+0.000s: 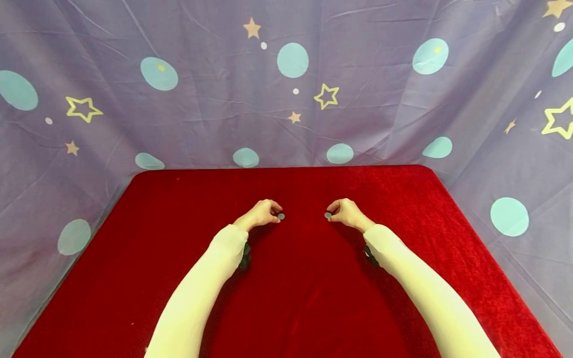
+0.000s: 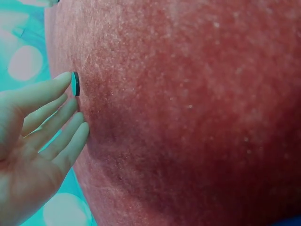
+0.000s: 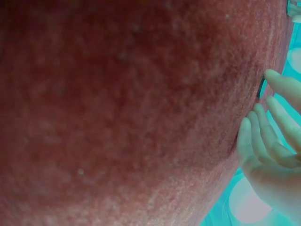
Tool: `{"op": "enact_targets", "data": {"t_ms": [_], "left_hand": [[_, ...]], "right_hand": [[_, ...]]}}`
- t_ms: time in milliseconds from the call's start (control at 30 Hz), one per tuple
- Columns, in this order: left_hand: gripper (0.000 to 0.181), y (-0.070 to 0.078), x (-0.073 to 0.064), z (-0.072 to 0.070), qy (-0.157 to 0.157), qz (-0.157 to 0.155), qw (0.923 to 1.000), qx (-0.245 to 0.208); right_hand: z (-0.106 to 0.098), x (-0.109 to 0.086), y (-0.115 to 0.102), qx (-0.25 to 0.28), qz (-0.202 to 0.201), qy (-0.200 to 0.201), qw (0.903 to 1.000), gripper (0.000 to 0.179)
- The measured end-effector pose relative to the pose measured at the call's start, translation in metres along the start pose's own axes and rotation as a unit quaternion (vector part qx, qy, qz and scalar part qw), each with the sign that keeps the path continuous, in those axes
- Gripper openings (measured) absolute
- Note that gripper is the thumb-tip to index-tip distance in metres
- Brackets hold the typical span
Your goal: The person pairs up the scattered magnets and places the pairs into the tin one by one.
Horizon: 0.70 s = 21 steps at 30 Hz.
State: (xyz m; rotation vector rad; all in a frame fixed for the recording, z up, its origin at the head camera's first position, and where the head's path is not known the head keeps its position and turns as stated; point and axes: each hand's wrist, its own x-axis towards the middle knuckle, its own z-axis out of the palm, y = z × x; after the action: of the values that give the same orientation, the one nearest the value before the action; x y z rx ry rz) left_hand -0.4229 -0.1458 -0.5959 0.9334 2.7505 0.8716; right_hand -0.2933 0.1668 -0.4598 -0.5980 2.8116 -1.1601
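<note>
Two small round grey discs lie at the middle of the red cloth, some distance apart. My left hand holds the left disc by its edge at the thumb and fingertips. In the left wrist view that disc appears edge-on, thin with a dark rim, close against the cloth; the other fingers are loosely extended below it. My right hand mirrors this, pinching the right disc. From the right wrist, the disc shows as a thin sliver between thumb and finger, partly hidden.
The red velvety cloth covers a wide table with rounded far corners. A purple curtain with stars and pale dots hangs behind it and along both sides. Dark devices sit under the wrists at the pale sleeves.
</note>
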Motion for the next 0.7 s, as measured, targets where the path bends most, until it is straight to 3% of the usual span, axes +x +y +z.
{"op": "enact_targets", "data": {"t_ms": [67, 167, 233, 367, 400, 500, 633, 667, 700], "left_hand": [[0.046, -0.006, 0.004, 0.002, -0.012, -0.016, 0.9997, -0.011], [0.047, 0.000, 0.003, 0.000, -0.019, -0.033, 0.9992, -0.013], [0.046, 0.010, 0.000, -0.005, -0.020, -0.034, 0.9991, -0.019], [0.041, 0.022, -0.005, -0.009, 0.005, -0.019, 0.9998, -0.005], [0.042, 0.024, -0.006, -0.010, -0.006, -0.031, 0.9995, -0.005], [0.040, 0.018, -0.003, -0.006, 0.004, -0.036, 0.9993, 0.007], [0.035, 0.007, 0.000, 0.004, 0.028, -0.026, 0.9990, 0.021], [0.034, 0.006, 0.000, 0.006, 0.035, -0.019, 0.9988, 0.028], [0.034, 0.004, 0.000, 0.009, 0.040, -0.015, 0.9985, 0.033]], "right_hand": [[0.010, 0.013, 0.032, 0.012, -0.037, 0.003, 0.9992, 0.027], [0.024, 0.031, 0.077, 0.011, -0.082, 0.007, 0.9966, 0.030], [0.026, 0.034, 0.084, 0.009, -0.079, 0.004, 0.9968, 0.030], [0.015, 0.022, 0.050, -0.005, -0.032, -0.008, 0.9994, 0.028], [0.011, 0.017, 0.036, -0.008, -0.023, -0.014, 0.9996, 0.027], [0.018, 0.025, 0.060, 0.000, -0.039, 0.002, 0.9992, 0.025], [0.039, 0.048, 0.123, 0.012, -0.064, 0.021, 0.9977, 0.027], [0.037, 0.043, 0.112, 0.007, -0.054, 0.015, 0.9984, 0.026], [0.039, 0.045, 0.116, 0.009, -0.050, 0.007, 0.9987, 0.026]]}}
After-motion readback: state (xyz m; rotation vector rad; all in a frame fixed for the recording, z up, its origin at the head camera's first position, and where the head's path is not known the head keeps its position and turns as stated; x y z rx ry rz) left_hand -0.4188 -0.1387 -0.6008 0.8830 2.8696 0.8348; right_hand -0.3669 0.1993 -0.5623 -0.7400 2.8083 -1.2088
